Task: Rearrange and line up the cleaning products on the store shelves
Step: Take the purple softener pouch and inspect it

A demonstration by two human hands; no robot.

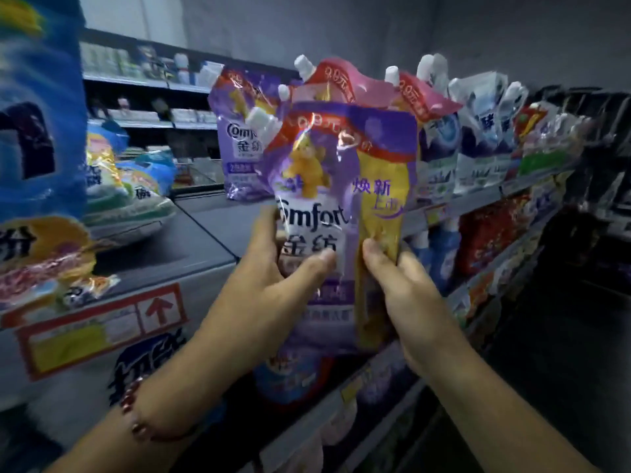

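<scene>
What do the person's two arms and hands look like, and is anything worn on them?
Both forearms are bare, with no sleeves in view and no gloves. The left hand has a bracelet of dark red round beads around the wrist. The right hand and its wrist carry nothing: no watch, no band. No rings show on the fingers that can be seen. Nails are short and unpainted.

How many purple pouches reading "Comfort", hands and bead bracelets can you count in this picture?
Purple Comfort pouches: 2 (held pouch, shelf pouch)
Hands: 2 (left hand, right hand)
Bead bracelets: 1 (bracelet)
Total: 5
</scene>
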